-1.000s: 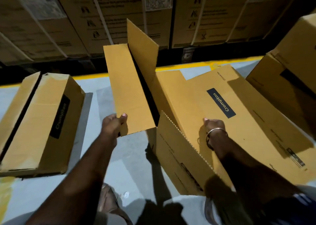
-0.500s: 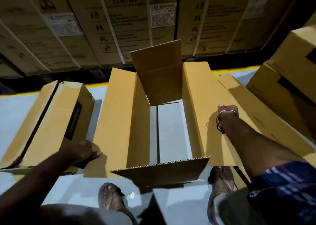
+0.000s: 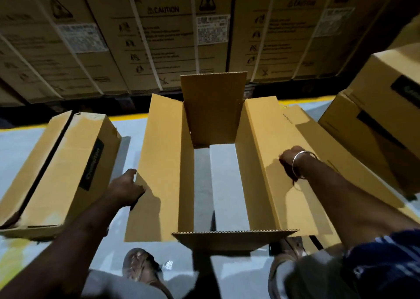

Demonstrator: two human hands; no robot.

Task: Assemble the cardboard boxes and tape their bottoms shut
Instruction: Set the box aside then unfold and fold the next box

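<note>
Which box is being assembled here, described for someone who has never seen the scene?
On the grey floor before the strapped cartons, it is the middle box, between the feet. Unlike the closed boxes beside it, its four flaps stand open and floor shows through it.

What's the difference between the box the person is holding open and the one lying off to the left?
The open box stands upright with its four flaps spread, and the grey floor shows straight through it; the left box lies on its side with its flaps folded in. The left hand and right hand each hold a long flap of the open box; neither holds the left box. Both are plain brown cardboard.
</note>
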